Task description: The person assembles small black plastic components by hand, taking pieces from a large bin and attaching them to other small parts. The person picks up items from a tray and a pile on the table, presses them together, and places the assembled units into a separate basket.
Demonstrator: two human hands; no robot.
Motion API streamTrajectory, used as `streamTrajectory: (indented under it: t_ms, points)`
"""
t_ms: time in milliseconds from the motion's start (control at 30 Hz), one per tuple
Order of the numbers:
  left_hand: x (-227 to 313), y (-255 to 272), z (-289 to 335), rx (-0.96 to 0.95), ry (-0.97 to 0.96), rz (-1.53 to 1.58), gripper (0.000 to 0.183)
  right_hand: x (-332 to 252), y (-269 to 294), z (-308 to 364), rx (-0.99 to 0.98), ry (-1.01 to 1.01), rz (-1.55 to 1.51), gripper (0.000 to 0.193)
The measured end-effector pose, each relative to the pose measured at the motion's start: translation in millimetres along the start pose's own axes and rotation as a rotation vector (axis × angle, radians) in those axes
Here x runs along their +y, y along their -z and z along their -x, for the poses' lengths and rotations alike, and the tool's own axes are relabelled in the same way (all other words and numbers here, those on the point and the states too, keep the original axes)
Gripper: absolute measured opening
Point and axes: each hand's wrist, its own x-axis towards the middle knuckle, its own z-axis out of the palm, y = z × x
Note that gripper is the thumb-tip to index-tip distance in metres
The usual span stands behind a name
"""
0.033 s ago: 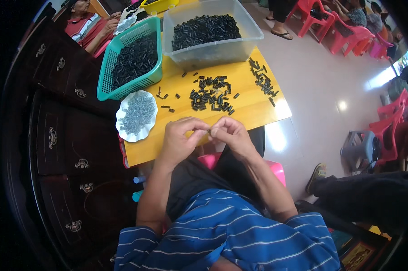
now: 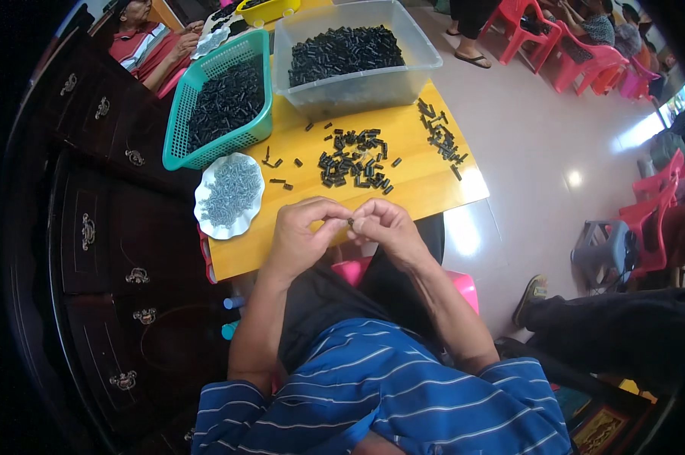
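Note:
Over the near edge of the yellow table (image 2: 244,255), my left hand (image 2: 306,233) and my right hand (image 2: 392,229) meet fingertip to fingertip. Both are closed in a pinch on one small dark piece (image 2: 351,222), mostly hidden by the fingers. Beyond them lies a loose pile of short black tubular pieces (image 2: 352,161), with a few strays to its left. Left of my left hand, a white scalloped dish (image 2: 203,206) holds many small silvery metal pieces (image 2: 232,189). More black pieces (image 2: 443,136), some looking longer, are strewn along the table's right edge.
A teal basket (image 2: 177,144) and a translucent plastic tub (image 2: 358,95), both full of black pieces, stand at the back. Dark wooden drawers (image 2: 92,227) flank the table's left. Across the table's far left sits a person in red (image 2: 141,49). Red chairs (image 2: 585,61) and a grey stool (image 2: 602,250) are at right.

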Motion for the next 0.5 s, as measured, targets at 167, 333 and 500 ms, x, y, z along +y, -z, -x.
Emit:
streamTrajectory:
  t_ms: [167, 333, 500]
  points:
    - [3, 2, 0, -0.055, -0.02, -0.016, 0.026, -4, 3, 2, -0.068, -0.151, -0.048, 0.013]
    - [9, -1, 4, -0.033, 0.04, -0.018, 0.054, -2, 4, 0, -0.051, -0.209, -0.217, 0.015]
    - [6, -20, 6, 0.028, -0.159, -0.382, 0.05, -5, -1, -2, -0.038, -0.168, -0.258, 0.012]
